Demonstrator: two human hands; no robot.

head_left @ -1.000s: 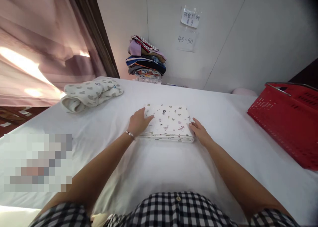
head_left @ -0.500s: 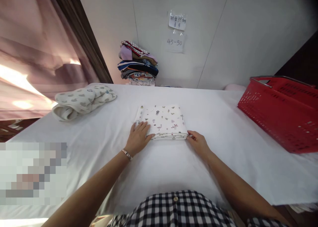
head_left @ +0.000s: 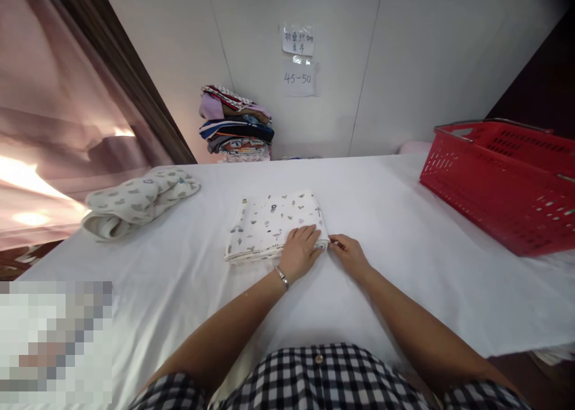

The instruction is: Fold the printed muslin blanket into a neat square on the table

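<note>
A folded white cloth with small printed figures (head_left: 265,221) lies on the white-covered table (head_left: 395,218) in front of me. My left hand (head_left: 300,251), a bracelet on its wrist, rests flat on the cloth's near right corner with the fingers stretched out. My right hand (head_left: 348,252) sits just right of that corner, its fingertips pinching the cloth's edge.
A rolled cream cloth with grey hearts (head_left: 135,200) lies at the left. A stack of folded fabrics (head_left: 236,125) stands against the back wall below two paper notes (head_left: 299,60). A red plastic basket (head_left: 503,182) sits at the right. A pink curtain (head_left: 49,128) hangs at left.
My left hand slid from the cloth's left side across to its near right corner. My right hand stayed at that corner. The view shifted, so everything sits further left.
</note>
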